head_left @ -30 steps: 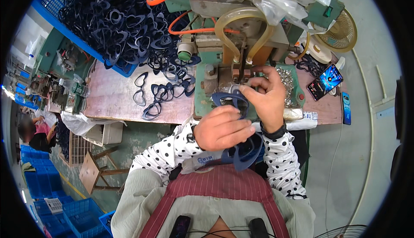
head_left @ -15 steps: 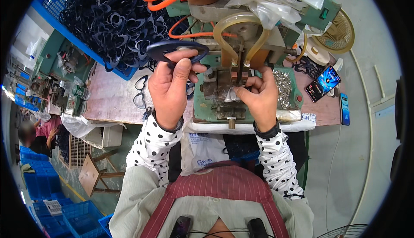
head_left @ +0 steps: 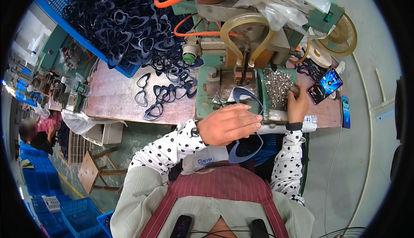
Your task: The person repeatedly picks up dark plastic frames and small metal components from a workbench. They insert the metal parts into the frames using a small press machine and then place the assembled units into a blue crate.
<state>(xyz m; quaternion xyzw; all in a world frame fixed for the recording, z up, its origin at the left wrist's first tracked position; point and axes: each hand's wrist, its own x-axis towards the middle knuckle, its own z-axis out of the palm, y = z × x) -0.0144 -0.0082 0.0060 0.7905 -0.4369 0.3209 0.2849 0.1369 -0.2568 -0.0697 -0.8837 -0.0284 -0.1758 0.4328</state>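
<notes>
My left hand (head_left: 230, 124) is in front of the green bench machine (head_left: 210, 108), its fingers closed on the middle of a dark blue glasses frame (head_left: 246, 152). One heart-shaped rim shows above the fingers, the other below them. My right hand (head_left: 297, 103) is at the right edge of a green tray (head_left: 270, 108) of small shiny metal pieces (head_left: 277, 85). Its fingers are curled together by the pile; what they pinch is too small to make out. Two hoses (head_left: 235, 40) run down to the machine's metal jaws (head_left: 244, 75), just beyond my left hand.
A blue crate (head_left: 82, 44) heaped with dark glasses frames (head_left: 123, 31) stands back left. More loose frames (head_left: 166, 92) lie on the table. A lit phone (head_left: 324, 86), a blue phone (head_left: 346, 112) and a fan (head_left: 340, 33) are at the right. Another person (head_left: 43, 134) sits far left.
My left hand has brought the glasses frame down and right, turning it upright before the machine. My right hand has left the machine's jaws and moved right to the tray of metal pieces.
</notes>
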